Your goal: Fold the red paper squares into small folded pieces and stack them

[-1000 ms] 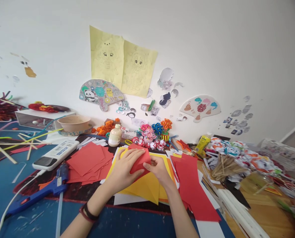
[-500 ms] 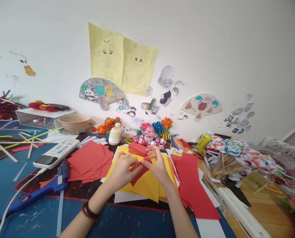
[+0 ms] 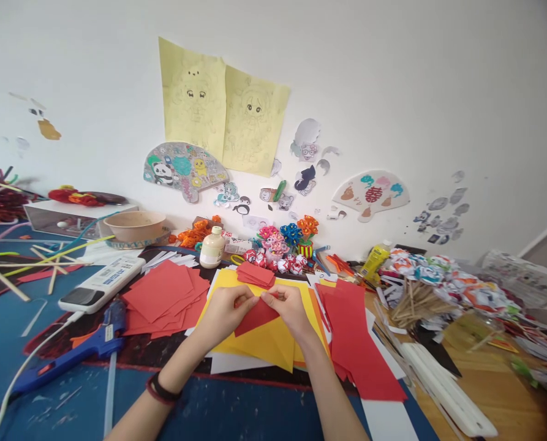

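Observation:
Between my two hands is a piece of red paper, held over a stack of yellow paper. My left hand pinches its upper edge between thumb and forefinger. Close beside it, my right hand pinches the same edge, thumb tips nearly meeting. Part of the paper's top edge is hidden by my fingers. Just beyond my hands lies a small pile of red paper pieces. A larger pile of red squares spreads to the left, and long red sheets lie to the right.
A blue glue gun and a white power strip with a cable lie on the left. A glue bottle stands behind the paper, near pipe-cleaner flowers. Wooden sticks and a white paper trimmer are on the right.
My right hand's raised, spread fingers have come down and curled into a pinch. Both hands have drawn together at the red paper's upper edge, and the paper now hangs flatter toward me.

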### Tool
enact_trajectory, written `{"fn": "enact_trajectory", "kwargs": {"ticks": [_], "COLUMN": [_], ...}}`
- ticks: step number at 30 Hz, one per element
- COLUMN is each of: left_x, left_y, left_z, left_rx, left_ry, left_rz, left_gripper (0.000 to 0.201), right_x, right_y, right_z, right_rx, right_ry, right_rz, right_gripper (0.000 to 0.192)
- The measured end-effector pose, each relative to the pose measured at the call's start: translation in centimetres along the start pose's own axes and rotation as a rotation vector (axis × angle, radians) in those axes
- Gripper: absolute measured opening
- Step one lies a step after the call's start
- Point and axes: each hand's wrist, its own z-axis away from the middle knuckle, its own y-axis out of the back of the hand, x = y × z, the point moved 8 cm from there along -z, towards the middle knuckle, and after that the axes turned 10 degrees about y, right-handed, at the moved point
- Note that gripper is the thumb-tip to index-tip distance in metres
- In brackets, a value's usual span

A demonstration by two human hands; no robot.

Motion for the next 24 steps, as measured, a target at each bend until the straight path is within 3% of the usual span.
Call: {"fn": "enact_trajectory", "kwargs": {"ticks": [3,10,20,24], "left_x": [-0.1,0.0,0.0,-0.4], "left_y": [-0.1,0.7,-2.2,-2.0], "left_z": [-0.1,-0.1,0.2,0.0], "left_rx": [-0.101,-0.049,-0.154,-0.168], "left_ry": [0.039,-0.008,0.043,0.061], "left_rz": [0.033,-0.046,0.121,0.104], "left_gripper": [0.035,0.027,0.019,0.015], "right_x": [0.2,0.1,-0.7,0.0], "right_y": [1.0,0.9,-1.1,1.4], "right_z": [0.1,0.0,0.0,-0.1], "right_rx": [0.064,0.000,-0.024,0.087], "right_ry": [0.000,0.036,0.102,0.071], "right_rz": [0.064,0.132,0.177,0.193], "right_gripper": [0.037,0.034,0.018,0.020]}}
